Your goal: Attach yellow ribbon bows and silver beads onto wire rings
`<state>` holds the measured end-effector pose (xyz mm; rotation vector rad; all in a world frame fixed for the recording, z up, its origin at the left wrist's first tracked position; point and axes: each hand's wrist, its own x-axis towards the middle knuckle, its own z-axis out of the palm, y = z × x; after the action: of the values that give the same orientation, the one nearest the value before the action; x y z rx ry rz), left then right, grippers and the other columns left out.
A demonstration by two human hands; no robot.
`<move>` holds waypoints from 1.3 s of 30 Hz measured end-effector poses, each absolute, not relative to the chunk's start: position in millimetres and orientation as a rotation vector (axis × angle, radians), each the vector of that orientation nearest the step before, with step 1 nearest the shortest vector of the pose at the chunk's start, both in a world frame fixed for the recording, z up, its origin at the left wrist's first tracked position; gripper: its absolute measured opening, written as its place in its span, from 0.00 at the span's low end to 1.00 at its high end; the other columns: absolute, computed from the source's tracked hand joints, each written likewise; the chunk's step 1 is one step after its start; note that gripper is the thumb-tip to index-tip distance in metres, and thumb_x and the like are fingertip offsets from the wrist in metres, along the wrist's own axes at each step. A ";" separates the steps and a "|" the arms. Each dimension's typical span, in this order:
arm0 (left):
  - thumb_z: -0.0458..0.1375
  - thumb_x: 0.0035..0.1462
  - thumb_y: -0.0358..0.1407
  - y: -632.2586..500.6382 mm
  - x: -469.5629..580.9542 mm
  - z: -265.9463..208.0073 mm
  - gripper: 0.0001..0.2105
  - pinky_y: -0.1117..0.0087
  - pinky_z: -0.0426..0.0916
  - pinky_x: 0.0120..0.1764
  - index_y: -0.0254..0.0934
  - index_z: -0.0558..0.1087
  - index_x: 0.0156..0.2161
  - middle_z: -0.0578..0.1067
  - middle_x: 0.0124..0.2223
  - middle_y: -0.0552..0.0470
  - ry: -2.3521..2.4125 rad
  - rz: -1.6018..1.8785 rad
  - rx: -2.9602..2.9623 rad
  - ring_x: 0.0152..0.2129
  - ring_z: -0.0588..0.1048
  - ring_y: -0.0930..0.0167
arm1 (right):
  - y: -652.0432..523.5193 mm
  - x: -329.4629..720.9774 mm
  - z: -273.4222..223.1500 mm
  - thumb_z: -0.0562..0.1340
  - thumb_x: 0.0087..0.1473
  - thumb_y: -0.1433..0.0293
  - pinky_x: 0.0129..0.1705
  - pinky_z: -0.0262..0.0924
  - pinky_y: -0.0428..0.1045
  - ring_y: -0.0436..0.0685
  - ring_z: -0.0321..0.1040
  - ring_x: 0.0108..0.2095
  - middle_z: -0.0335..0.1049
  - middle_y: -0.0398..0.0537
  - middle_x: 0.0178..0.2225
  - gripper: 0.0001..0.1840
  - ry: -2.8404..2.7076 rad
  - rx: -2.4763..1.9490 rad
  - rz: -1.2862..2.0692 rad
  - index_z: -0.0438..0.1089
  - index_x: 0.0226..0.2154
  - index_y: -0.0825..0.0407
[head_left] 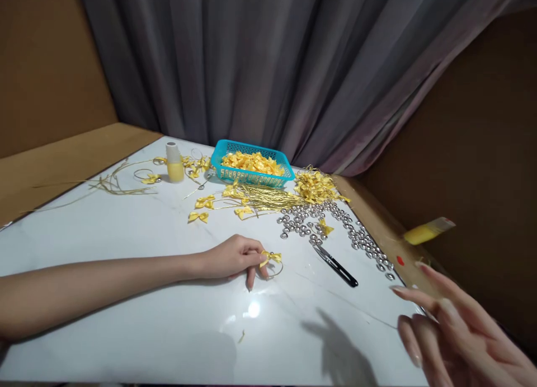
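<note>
My left hand (241,258) rests on the white table with its fingers pinched on a small yellow ribbon bow (273,257). The bow has a silvery bead at its middle, and a thin gold loop hangs below it. At the lower right, my right hand (444,325) is raised above the table edge, fingers apart, with nothing visible in it. Beyond its fingertips is a tilted, blurred bottle (430,230) with yellow contents; what supports it I cannot tell. Black-handled thread snips (335,267) lie between the hands.
At the back stands a blue basket (218,159) of yellow bows, beside a bow pile (316,187) and gold cords (268,198). Silver beads (297,219) spread along the right. A yellow bottle (175,166) stands left. A red piece (400,260) lies near the right edge.
</note>
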<state>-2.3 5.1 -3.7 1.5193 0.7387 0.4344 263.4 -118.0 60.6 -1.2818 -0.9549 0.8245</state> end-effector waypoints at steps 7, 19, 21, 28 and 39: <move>0.52 0.58 0.43 -4.4 4.9 0.2 0.14 0.76 0.50 0.16 0.32 0.69 0.30 0.76 0.25 0.51 0.814 0.483 1.433 0.12 0.60 0.79 | -97.3 202.8 38.4 0.60 0.54 0.58 0.27 0.63 0.49 0.49 0.61 0.18 0.75 0.49 0.30 0.13 -1.205 -1.388 1.122 0.70 0.32 0.51; 0.57 0.55 0.43 -24.4 6.1 4.1 0.17 0.72 0.49 0.23 0.32 0.73 0.22 0.59 0.18 0.58 0.820 0.620 1.284 0.19 0.54 0.76 | -93.1 146.0 -16.3 0.52 0.61 0.70 0.23 0.60 0.44 0.51 0.68 0.22 0.73 0.45 0.25 0.08 -1.611 -1.406 0.259 0.65 0.34 0.51; 0.57 0.55 0.42 -24.7 6.7 3.6 0.17 0.72 0.52 0.26 0.32 0.73 0.22 0.62 0.20 0.56 0.767 0.623 1.225 0.21 0.56 0.75 | -91.1 147.5 -18.4 0.51 0.61 0.71 0.22 0.59 0.44 0.51 0.69 0.21 0.73 0.46 0.25 0.08 -1.663 -1.389 0.230 0.65 0.35 0.51; 0.60 0.52 0.41 -23.6 8.0 3.9 0.13 0.71 0.58 0.31 0.30 0.75 0.27 0.71 0.26 0.52 0.785 0.619 1.183 0.26 0.63 0.73 | -88.7 147.7 -11.9 0.48 0.61 0.72 0.17 0.54 0.44 0.50 0.66 0.17 0.71 0.46 0.23 0.11 -1.746 -1.410 0.280 0.64 0.33 0.53; 0.62 0.51 0.43 -20.4 9.9 0.5 0.14 0.71 0.64 0.32 0.30 0.77 0.26 0.76 0.27 0.49 0.795 0.639 1.227 0.26 0.69 0.72 | -90.8 150.7 -10.5 0.48 0.61 0.73 0.17 0.52 0.44 0.49 0.64 0.18 0.69 0.45 0.22 0.12 -1.808 -1.383 0.326 0.63 0.31 0.53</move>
<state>9.9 -20.4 0.5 1.2275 0.7954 0.6387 150.7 -90.8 -10.5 -1.3831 -1.8083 0.3262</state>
